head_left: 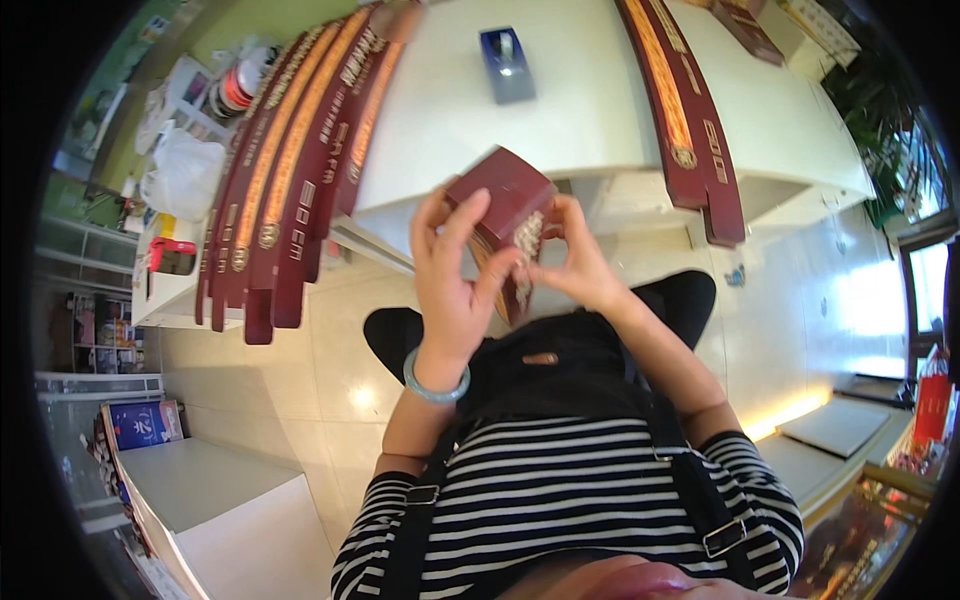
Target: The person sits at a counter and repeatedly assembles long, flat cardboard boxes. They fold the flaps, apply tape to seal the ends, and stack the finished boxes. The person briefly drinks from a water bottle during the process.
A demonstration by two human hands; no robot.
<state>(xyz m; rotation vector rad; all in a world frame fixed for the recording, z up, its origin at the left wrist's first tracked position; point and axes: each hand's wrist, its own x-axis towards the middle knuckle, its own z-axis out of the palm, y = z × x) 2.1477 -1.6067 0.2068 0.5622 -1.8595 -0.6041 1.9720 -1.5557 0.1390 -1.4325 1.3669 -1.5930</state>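
Above my lap I hold a maroon cardboard box tilted between both hands, with gold-coloured decoration on the side that shows. My left hand, a pale green bangle on its wrist, grips the box's left side, fingers over the top face and thumb at the decorated side. My right hand is closed on the right side, with its thumb near the left thumb. The lower part of the box narrows away beneath my hands and is partly hidden. Beyond it, a blue tape dispenser stands on the white table.
Long maroon boxes with gold print lie side by side on the left, their ends overhanging the table. More maroon boxes overhang on the right. A white plastic bag and a red item sit far left. A white cabinet stands lower left.
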